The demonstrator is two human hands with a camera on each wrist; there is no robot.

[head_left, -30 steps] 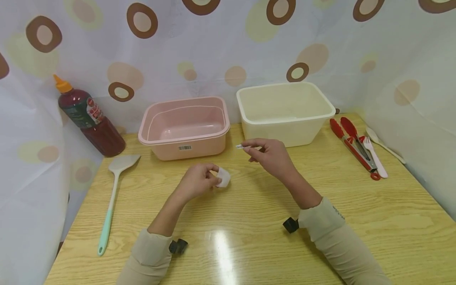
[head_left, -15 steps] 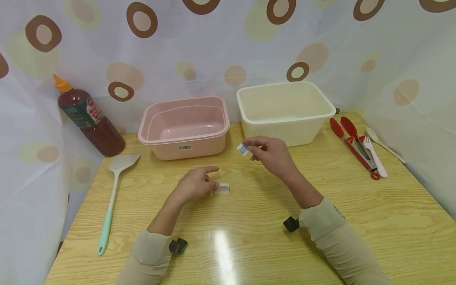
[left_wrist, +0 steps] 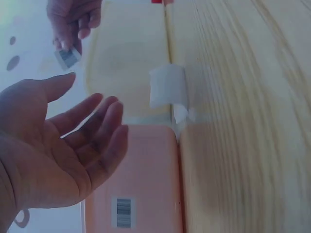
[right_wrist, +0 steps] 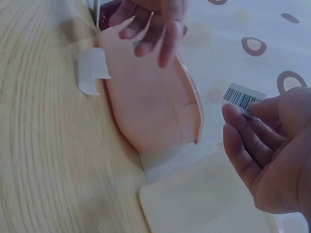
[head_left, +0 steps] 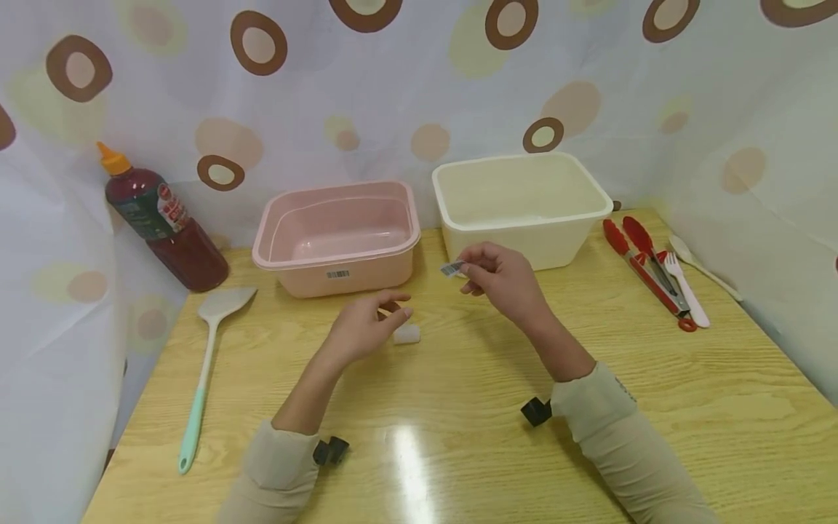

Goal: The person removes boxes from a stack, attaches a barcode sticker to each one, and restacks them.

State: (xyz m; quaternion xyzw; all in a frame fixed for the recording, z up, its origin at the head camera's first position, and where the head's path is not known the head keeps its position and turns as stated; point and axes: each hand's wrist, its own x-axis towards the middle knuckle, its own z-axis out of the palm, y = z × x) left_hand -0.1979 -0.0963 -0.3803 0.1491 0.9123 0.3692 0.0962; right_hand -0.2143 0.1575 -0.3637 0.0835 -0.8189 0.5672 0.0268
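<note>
A small barcode sticker (head_left: 452,268) is pinched between the thumb and forefinger of my right hand (head_left: 508,282), held up in front of the cream bin. Its printed bars show clearly in the right wrist view, where the sticker (right_wrist: 244,99) juts past the fingertips. My left hand (head_left: 362,327) hovers with relaxed, slightly bent fingers and holds nothing. Just beyond its thumb, a curled piece of white paper (head_left: 408,334) rests on the table; the left wrist view shows this paper (left_wrist: 168,86) clear of the fingers.
Behind the hands stand a pink basin (head_left: 343,274) bearing a barcode label and a cream bin (head_left: 524,236). A spatula (head_left: 211,342) and sauce bottle (head_left: 173,225) are at left. Red tongs (head_left: 644,269), a white fork (head_left: 685,287) and a pale spoon (head_left: 703,266) lie right.
My left hand has let go of the white paper, which now lies curled on the table. My right hand has turned the sticker and shifted it slightly right.
</note>
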